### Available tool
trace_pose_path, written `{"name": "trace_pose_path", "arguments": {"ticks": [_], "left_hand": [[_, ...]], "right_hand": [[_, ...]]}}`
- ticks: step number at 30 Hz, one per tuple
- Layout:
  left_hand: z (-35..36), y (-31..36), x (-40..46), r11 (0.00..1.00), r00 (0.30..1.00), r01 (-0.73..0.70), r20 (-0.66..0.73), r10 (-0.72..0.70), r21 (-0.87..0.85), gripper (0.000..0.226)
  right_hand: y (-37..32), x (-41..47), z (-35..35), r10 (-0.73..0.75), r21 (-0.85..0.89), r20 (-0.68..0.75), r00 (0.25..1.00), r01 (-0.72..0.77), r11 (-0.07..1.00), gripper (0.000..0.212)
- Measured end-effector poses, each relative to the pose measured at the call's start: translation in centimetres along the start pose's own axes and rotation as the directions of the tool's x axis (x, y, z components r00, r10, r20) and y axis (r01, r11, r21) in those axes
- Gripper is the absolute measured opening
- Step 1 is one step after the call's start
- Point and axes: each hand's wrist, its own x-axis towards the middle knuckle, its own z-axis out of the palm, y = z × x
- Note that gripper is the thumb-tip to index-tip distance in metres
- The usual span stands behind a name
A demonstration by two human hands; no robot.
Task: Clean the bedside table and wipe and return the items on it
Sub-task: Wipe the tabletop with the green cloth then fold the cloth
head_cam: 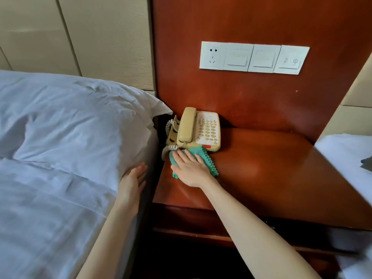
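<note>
A reddish-brown wooden bedside table (261, 170) stands between two beds. A beige corded telephone (201, 129) sits at its back left corner, handset on the cradle, coiled cord (168, 150) hanging over the left edge. Just in front of the phone lies a teal cloth (207, 160) with a zigzag edge. My right hand (191, 170) presses flat on the cloth, fingers straight and pointing toward the phone. My left hand (133, 178) rests with straight fingers against the side of the left bed's mattress, apart from the table.
The left bed (60, 158) with white sheets and a pillow (80, 109) crowds the table's left edge. Another white bed (348, 158) overlaps the table's right side. A white socket and switch panel (253, 57) is on the wooden back panel. A dark shelf sits below the tabletop.
</note>
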Motion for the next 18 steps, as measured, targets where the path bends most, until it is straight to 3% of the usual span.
{"name": "trace_pose_path", "arguments": {"ticks": [5,8,12,14,16,18], "left_hand": [[0.0,0.3,-0.4,0.999,1.000,0.001,0.021,0.000,-0.049,0.034],[0.2,0.3,-0.9,0.994,0.994,-0.103,-0.014,0.104,0.045,0.025],[0.6,0.4,-1.5,0.893,0.948,-0.316,0.064,0.313,0.319,0.026],[1.4,0.6,-2.0,0.847,0.933,-0.359,0.123,0.338,0.393,0.026],[2.9,0.6,-2.6,0.823,0.924,-0.382,0.168,0.344,0.420,0.025],[4.6,0.2,-3.4,0.782,0.905,-0.426,0.233,0.357,0.455,0.025]], "right_hand": [[-2.7,-4.1,1.6,-0.181,-0.008,-0.043,0.982,0.181,0.983,0.054],[-2.6,-8.8,2.7,-0.190,-0.066,-0.137,0.972,0.183,0.981,0.054],[2.3,-14.5,3.3,0.008,-0.089,-0.250,0.968,-0.031,0.996,0.055],[6.8,-17.3,3.2,0.148,-0.075,-0.304,0.941,-0.179,0.981,0.055],[11.3,-20.4,2.8,0.282,-0.064,-0.374,0.884,-0.328,0.943,0.056],[15.4,-24.0,2.8,0.403,-0.024,-0.499,0.767,-0.477,0.878,0.058]]}}
